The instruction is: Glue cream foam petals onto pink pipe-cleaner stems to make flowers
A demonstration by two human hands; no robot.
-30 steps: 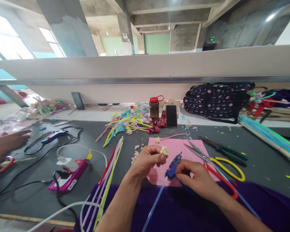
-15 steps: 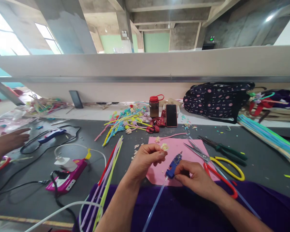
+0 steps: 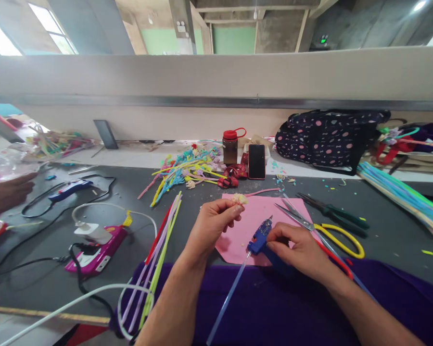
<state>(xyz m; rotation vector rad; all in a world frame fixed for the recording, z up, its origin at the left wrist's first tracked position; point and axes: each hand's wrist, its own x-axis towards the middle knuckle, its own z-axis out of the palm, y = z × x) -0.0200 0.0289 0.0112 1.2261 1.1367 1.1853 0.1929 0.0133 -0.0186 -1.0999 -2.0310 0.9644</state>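
One purple cloth (image 3: 274, 302) lies nearest. Beyond it, the right hand (image 3: 299, 247) curls thumb and fingers beside a blue hot-glue gun (image 3: 259, 236), grip unclear; the left hand (image 3: 213, 223) pinches a small pale-yellow flower (image 3: 239, 198) over pink paper (image 3: 234, 245). Scissors (image 3: 301, 221) and pliers (image 3: 334, 215) lie rightward, a red-capped bottle (image 3: 230, 150) farther back.

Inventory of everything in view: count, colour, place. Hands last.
flower: 1, pale yellow, left fingertips
glue guns: 2, blue, right hand and far left
sheet: 1, pink, centre
scissors: 1 pair, red-yellow handles, right
pliers: 1, green handles, right
power strip: 1, magenta, left
bottle: 1, red cap, back
phone: 1, black, back
bag: 1, dark patterned, back right
cloth: purple, front
stems: uncountable, multicoloured, left, back, right
another person's hand: 1, left edge
own hands: 2, left, right, centre
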